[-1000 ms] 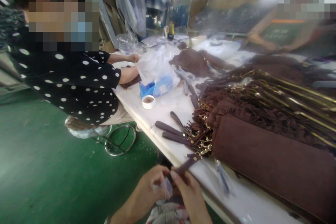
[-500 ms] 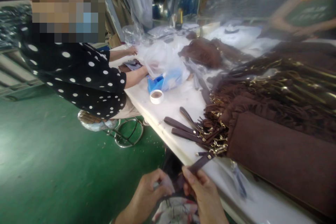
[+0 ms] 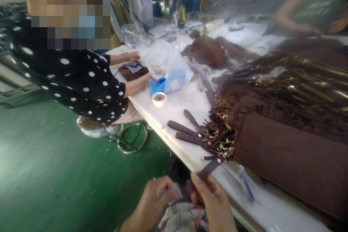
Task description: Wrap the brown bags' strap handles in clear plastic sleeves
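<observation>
My left hand [image 3: 152,203] and my right hand [image 3: 214,203] meet at the bottom of the view, below the table's near edge. My right hand pinches the loose end of a dark brown strap [image 3: 208,169] that runs up to a brown suede bag [image 3: 288,159] lying on the white table [image 3: 179,108]. My left hand's fingers are closed on a small piece of clear plastic [image 3: 172,190] at the strap's end. Two more brown straps [image 3: 187,135] with gold clasps lie on the table beside the bag.
A stack of brown fringed bags [image 3: 285,87] with gold chains fills the table's right side. A tape roll [image 3: 159,99] and a blue and clear plastic packet [image 3: 171,76] lie further back. A person in a dotted black top [image 3: 78,79] sits on a stool at the left. The floor [image 3: 54,174] is green.
The view has shifted a little. My hands stay together on the strap end. The seated person's hands have moved about on the brown piece before them.
</observation>
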`<state>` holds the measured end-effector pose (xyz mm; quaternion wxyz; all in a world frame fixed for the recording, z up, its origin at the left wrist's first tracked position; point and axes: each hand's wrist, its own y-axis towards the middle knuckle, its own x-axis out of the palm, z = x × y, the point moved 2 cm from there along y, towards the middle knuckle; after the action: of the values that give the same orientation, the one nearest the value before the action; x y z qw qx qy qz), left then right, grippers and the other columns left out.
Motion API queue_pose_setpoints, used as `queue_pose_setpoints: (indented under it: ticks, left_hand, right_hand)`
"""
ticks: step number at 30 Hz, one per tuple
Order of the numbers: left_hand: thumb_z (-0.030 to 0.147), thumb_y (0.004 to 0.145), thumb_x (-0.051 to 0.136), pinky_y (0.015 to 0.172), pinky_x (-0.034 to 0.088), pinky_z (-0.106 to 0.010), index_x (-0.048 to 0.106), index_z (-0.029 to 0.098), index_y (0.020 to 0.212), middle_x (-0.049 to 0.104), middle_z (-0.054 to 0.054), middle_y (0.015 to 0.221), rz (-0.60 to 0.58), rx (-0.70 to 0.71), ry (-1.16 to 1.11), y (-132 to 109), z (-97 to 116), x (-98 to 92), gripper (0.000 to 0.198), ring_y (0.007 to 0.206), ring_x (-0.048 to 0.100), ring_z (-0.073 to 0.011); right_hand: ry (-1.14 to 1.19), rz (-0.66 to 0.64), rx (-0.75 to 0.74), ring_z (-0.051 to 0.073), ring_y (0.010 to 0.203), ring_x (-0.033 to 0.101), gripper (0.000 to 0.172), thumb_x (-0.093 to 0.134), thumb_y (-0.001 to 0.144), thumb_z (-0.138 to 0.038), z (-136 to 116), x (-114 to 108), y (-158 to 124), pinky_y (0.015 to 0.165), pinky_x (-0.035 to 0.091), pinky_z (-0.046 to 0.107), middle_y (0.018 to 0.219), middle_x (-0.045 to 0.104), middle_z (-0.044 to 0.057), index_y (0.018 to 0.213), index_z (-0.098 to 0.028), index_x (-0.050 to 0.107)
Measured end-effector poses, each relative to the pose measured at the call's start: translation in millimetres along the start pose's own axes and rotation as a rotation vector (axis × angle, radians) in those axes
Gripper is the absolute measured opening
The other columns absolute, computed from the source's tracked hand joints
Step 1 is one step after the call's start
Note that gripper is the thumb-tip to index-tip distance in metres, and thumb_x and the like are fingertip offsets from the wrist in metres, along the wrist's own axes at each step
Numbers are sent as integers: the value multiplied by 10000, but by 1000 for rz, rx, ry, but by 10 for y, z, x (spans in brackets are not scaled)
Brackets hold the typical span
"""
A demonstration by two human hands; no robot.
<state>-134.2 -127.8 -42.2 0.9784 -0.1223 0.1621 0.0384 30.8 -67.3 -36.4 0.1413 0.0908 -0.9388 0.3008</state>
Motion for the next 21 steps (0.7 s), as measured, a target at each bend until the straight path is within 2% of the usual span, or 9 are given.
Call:
queue_pose_setpoints:
  ticks: [8,12,21]
  left_hand:
    - [190,821,697,649,439,-205,701,158,745,701,-2,710,-39,3,-133,-20,64,19,82,681,622,-150]
    - [211,812,718,646,434,-204,696,154,743,692,-2,706,-44,0,-122,-27,76,19,92,679,612,-149]
    - [252,831,705,626,419,-206,689,151,760,679,-3,705,-76,15,-112,-28,59,32,125,665,590,-145]
  right_hand:
    - [32,-54,56,61,439,433,422,790,698,-520,12,-11,52,425,305,160,510,549,-48,804,-168,583]
    - [51,-89,70,55,432,412,384,761,747,-504,39,0,50,415,286,154,496,538,-54,805,-174,575]
    - [75,-100,83,62,422,399,391,776,731,-500,35,7,63,397,276,167,482,527,-57,785,-179,559]
